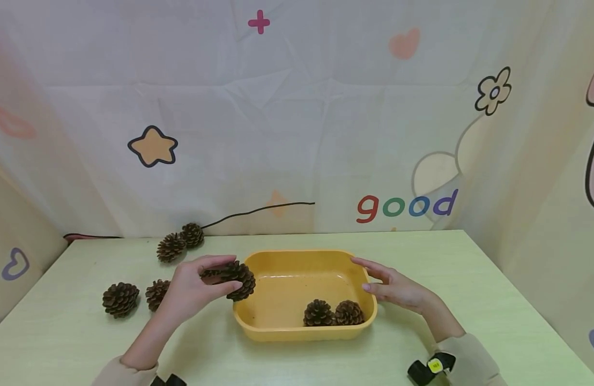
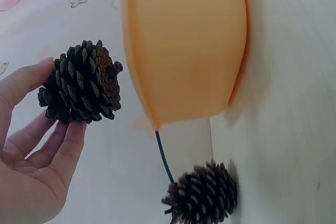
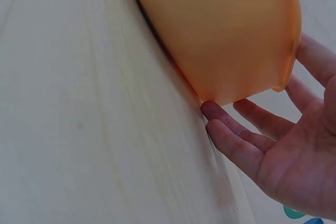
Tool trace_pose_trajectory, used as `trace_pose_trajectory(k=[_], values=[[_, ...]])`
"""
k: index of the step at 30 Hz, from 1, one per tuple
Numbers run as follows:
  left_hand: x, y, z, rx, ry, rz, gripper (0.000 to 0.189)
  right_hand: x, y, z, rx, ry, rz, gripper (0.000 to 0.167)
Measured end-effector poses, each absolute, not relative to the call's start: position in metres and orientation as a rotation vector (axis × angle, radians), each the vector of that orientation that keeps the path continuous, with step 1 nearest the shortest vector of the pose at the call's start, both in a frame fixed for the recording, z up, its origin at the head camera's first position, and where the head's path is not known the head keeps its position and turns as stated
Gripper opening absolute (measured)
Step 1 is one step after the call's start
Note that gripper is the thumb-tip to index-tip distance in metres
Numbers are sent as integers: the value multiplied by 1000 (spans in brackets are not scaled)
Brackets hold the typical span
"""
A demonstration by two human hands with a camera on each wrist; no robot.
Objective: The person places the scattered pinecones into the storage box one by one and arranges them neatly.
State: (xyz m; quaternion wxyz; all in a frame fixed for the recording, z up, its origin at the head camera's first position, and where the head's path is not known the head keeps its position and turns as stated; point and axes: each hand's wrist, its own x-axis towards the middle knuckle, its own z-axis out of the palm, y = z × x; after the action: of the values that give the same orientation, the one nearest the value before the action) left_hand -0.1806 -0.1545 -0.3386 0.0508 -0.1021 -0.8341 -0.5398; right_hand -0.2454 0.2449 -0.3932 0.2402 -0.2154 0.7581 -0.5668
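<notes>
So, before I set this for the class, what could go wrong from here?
The pine cone pinched in the left hand at the yellow tray's left rim might slip and land on the table. The right hand touches the tray's right end, so a push might shift it and roll the two cones inside. The left forearm might knock the partly hidden cone beside it.

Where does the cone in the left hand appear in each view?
Head: the cone is left of centre, in the left hand, overlapping the left rim of the tub.
Left wrist: in the left half, between thumb and fingers.
Right wrist: not in it.
Shared landmark: the tub, in all three views.
</notes>
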Motion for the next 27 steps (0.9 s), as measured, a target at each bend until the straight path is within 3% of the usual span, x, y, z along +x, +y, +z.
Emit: trace_pose_trajectory(k=[27], values=[[-190, -112, -350, -405, -2536, -1723, 43, -244, 244, -392, -595, 2084, -1542, 64]])
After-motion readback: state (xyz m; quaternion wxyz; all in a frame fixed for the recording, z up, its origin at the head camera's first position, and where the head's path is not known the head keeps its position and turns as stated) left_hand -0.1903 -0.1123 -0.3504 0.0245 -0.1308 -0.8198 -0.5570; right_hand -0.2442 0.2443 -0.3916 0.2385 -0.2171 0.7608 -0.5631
